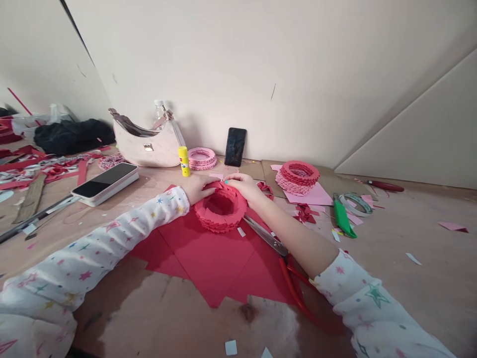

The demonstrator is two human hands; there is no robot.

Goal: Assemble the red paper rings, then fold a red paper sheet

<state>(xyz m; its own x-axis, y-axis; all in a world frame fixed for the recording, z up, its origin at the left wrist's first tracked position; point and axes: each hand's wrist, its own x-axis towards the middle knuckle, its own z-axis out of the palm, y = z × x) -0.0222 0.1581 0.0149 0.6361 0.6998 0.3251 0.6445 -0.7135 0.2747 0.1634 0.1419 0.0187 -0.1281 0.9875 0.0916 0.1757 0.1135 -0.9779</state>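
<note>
A round ring of folded red paper (219,221), built up in zigzag layers, rests on large red paper sheets (208,263). My left hand (197,189) is closed on the ring's far left rim, its fingertips reaching inside. On the far right rim, my right hand (244,189) pinches the ring between thumb and fingers; the thumbnail is blue-green. Scissors with red handles (274,243) lie on the sheets beneath my right forearm, blades pointing at the ring. A small white paper scrap (241,231) sits by the ring's near edge.
Pink and red paper rings (298,175) are stacked back right, near a green cutter (343,218) and a tape roll (356,204). A yellow glue stick (184,161), white handbag (149,146), white box with a dark top (106,184) and leaning phone (235,146) stand behind.
</note>
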